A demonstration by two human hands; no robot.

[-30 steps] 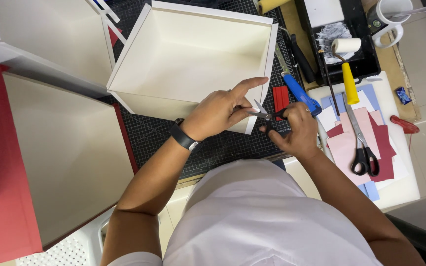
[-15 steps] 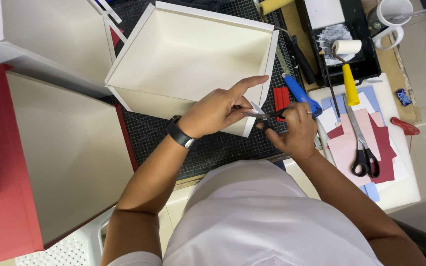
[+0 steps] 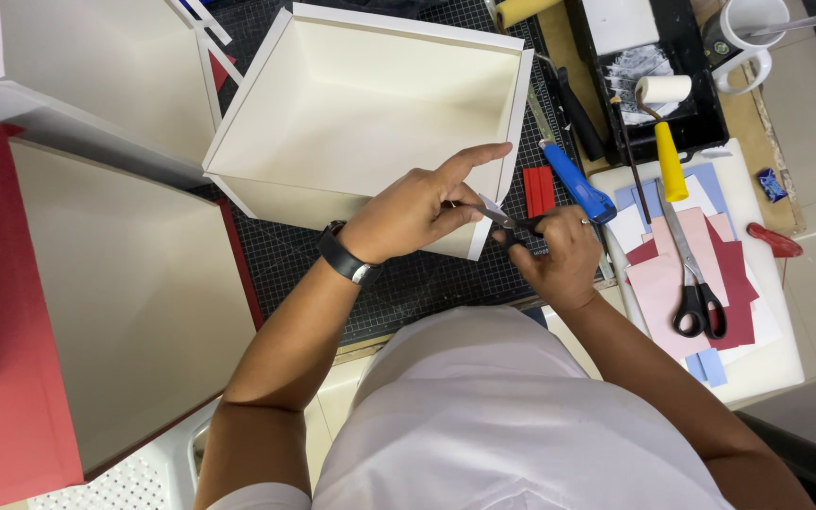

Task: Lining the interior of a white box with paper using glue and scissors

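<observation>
Box (image 3: 370,104) on cutting mat (image 3: 408,283), centre. Both hands just before box's near right corner: left hand (image 3: 408,212), right hand (image 3: 559,260) gripping small scissors (image 3: 507,225). Knife (image 3: 578,189) right of box; larger scissors (image 3: 691,274) on papers (image 3: 739,283), far right.

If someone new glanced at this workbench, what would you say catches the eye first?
First, the big open white box on the black gridded cutting mat, top centre. At its near right corner the left hand and right hand meet around a small dark-handled tool. To the right, black-handled scissors lie on pink and maroon paper sheets, with a yellow-handled paint roller above them.
</observation>
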